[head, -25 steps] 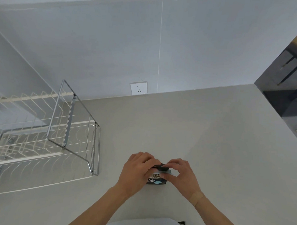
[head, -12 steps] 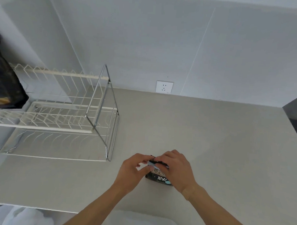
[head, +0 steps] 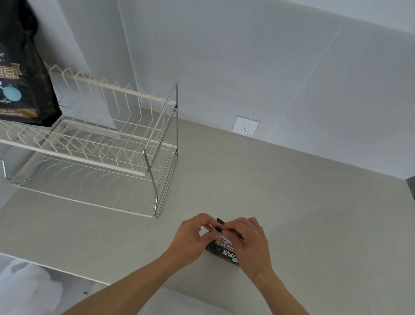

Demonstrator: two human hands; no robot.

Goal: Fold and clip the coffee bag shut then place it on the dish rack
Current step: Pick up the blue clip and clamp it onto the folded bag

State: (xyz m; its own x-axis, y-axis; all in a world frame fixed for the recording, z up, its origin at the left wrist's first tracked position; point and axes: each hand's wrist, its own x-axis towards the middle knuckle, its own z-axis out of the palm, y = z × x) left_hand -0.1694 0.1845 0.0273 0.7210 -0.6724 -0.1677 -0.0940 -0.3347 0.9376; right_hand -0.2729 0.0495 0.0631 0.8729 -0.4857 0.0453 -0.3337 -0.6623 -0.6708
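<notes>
Surface: grey counter (head: 294,208), white wall, socket (head: 246,126).
Your hands: left hand (head: 189,240) and right hand (head: 252,247) both pinch the coffee bag (head: 224,249) top, fingers closed.
Labels: print under your fingertips unreadable; second bag (head: 17,77) on dish rack (head: 107,138) likewise.

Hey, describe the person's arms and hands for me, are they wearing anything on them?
Both forearms are bare, with no sleeves in view. The left hand and the right hand are uncovered: no gloves, and no rings, watch or bracelet show from this angle. A pale garment shows at the bottom edge, near the body.
</notes>
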